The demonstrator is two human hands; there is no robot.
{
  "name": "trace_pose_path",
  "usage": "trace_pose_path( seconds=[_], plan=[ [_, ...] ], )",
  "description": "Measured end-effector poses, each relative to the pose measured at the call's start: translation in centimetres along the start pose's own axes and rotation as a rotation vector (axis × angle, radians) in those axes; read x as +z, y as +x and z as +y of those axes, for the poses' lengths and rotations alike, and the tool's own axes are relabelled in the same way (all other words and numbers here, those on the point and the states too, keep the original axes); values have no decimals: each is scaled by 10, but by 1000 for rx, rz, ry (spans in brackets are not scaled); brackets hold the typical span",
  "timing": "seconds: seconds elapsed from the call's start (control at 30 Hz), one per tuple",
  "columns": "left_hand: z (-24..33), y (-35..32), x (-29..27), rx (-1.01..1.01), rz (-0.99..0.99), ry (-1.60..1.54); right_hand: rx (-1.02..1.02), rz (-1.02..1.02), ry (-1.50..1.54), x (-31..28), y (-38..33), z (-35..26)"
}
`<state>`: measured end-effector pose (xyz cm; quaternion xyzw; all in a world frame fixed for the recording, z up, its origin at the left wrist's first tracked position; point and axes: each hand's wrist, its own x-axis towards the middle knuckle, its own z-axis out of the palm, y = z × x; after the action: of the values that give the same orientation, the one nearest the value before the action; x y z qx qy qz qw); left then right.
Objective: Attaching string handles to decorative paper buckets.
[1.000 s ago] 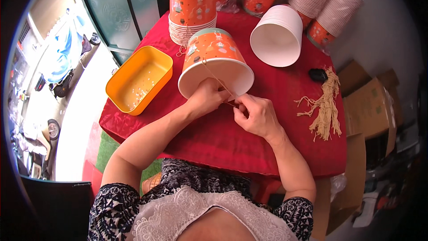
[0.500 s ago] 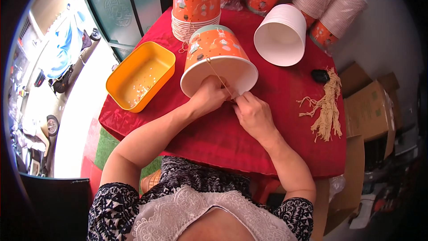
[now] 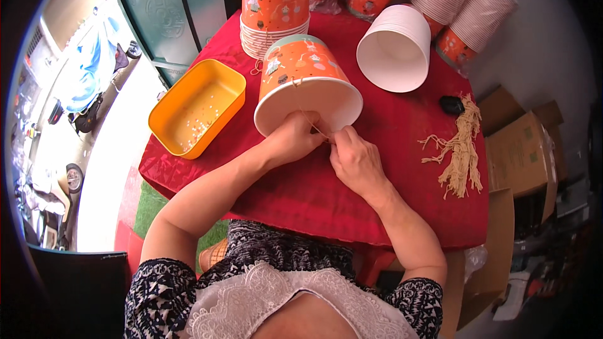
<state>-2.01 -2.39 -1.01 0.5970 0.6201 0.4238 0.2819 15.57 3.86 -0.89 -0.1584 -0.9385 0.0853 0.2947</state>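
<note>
An orange paper bucket [image 3: 306, 64] with a green base and printed figures lies tipped on its side, its white mouth facing me. A thin tan cord [image 3: 318, 129] hangs from its upper rim and runs down to my hands. My left hand [image 3: 294, 136] is at the lower part of the mouth, fingers partly inside and curled by the cord. Beside it, my right hand [image 3: 357, 158] pinches the cord between thumb and forefinger, just outside the rim. The left fingertips are partly hidden, though the cord passes through them.
On the red tablecloth [image 3: 402, 213] stand a yellow bin [image 3: 164, 124] with small white bits, a stack of orange buckets [image 3: 276, 9] and a tipped white bucket [image 3: 402, 31]. A bundle of tan cords [image 3: 463, 150] lies right. Cardboard boxes [image 3: 520, 157] stand beyond the table.
The cord between rim and hands has gone from taut and straight to slacker. Both hands and the bucket stay almost in the same place.
</note>
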Motion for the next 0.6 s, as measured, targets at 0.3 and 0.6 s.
trace_pose_path(
  seconds=[0.3, 0.6],
  plan=[
    [3, -4, 4, 163, -51, 122, 19, 8, -15, 4, 0, 1],
    [-5, -3, 8, 148, 16, 182, 34, 160, 152, -3, 2, 0]
  ],
)
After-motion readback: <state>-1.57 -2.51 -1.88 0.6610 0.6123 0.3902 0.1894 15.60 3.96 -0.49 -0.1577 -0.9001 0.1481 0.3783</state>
